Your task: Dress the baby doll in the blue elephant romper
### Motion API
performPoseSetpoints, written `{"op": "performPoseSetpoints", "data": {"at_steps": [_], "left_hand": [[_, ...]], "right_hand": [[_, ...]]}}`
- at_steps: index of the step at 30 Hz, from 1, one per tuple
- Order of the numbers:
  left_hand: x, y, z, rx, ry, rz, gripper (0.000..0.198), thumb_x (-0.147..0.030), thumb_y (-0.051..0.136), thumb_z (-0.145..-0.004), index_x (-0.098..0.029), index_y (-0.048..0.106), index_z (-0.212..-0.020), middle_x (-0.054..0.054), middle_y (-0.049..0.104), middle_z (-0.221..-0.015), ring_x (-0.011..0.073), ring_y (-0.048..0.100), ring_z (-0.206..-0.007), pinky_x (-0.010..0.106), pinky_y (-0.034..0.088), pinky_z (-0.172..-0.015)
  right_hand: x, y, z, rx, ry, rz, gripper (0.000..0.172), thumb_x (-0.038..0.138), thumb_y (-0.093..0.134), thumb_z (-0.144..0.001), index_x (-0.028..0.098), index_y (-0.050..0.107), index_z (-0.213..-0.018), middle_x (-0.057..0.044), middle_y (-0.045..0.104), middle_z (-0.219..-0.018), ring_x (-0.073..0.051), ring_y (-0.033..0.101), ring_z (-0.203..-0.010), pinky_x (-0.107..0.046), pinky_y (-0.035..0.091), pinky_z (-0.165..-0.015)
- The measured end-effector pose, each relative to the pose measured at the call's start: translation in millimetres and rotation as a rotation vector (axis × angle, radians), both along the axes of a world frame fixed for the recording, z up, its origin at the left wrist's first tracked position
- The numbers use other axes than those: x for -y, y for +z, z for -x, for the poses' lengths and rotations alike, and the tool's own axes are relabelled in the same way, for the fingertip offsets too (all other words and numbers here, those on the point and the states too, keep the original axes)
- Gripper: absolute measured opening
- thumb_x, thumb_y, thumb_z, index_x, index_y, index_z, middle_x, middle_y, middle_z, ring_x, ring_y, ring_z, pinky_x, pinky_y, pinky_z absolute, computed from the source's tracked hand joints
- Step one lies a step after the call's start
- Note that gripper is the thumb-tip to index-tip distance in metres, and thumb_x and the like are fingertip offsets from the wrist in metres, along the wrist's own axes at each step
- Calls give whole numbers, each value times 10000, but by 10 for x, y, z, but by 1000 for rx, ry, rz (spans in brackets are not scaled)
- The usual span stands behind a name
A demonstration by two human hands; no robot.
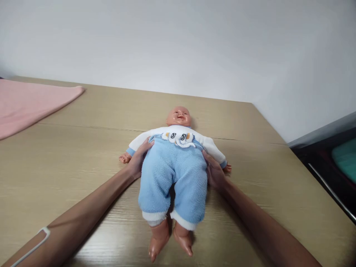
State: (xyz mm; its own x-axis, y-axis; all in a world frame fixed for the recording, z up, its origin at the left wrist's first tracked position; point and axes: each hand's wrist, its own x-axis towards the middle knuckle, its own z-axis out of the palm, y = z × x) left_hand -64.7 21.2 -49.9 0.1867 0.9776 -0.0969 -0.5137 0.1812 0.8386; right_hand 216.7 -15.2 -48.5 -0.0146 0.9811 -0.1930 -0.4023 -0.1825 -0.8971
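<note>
Here's the doll point(158, 170), face up on the bench point(83, 159), feet toward me, head pointing at the pale wall point(167, 44) beyond it. And I've got it from both sides! My left fingers point(145, 147) clamp on the doll's side at the waist, thumb over the front edge, the others hidden behind its body. My right fingers point(210, 160) match them on the opposite side, thumb up front, the rest tucked out of sight. The doll's arms spread outward past my hands, its bare feet slightly apart, and the blue trousers and white top carry an animal-face motif point(179, 138) on the chest. Left of the doll, well apart, a pink cloth point(30, 102); far to its right, beside the bench, a dark object point(319, 163) with a green panel point(346, 157).
</note>
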Motion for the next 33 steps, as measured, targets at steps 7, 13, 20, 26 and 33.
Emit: {"op": "performPoseSetpoints", "data": {"at_steps": [7,13,20,26,33], "left_hand": [[46,20,104,-117,-52,-73,378,-514,906,-852,-209,718,-974,6,642,-858,184,564,-753,289,467,-712],[57,40,142,-362,18,-273,366,-553,806,-964,-234,639,-899,-11,549,-874,194,485,-806,295,424,-767],[-17,86,129,-449,-14,-421,299,-527,777,-1006,-244,681,-1001,9,610,-976,217,551,-914,301,434,-837],[-13,64,90,-429,73,-288,354,-602,722,-1032,-268,608,-1057,-41,510,-856,174,436,-742,274,367,-681],[27,-44,279,-895,74,-460,283,-486,565,-1053,-237,677,-979,49,671,-1000,320,583,-1040,412,416,-967]], "right_hand": [[25,74,-111,137,-3,-142,257,474,799,-834,285,633,-888,7,643,-798,-255,608,-808,-395,541,-790],[36,151,-146,324,-9,-251,259,481,798,-857,271,661,-924,-15,591,-881,-251,520,-844,-375,450,-787],[-158,346,-66,617,112,-454,295,540,755,-984,267,674,-906,7,565,-833,-215,499,-786,-352,448,-789],[-296,83,29,591,-82,-407,316,587,730,-1003,276,687,-1033,-8,687,-989,-242,619,-979,-346,489,-907],[-35,2,-105,836,-63,-401,243,469,645,-1037,257,642,-919,-15,654,-889,-255,593,-869,-392,458,-864]]}}
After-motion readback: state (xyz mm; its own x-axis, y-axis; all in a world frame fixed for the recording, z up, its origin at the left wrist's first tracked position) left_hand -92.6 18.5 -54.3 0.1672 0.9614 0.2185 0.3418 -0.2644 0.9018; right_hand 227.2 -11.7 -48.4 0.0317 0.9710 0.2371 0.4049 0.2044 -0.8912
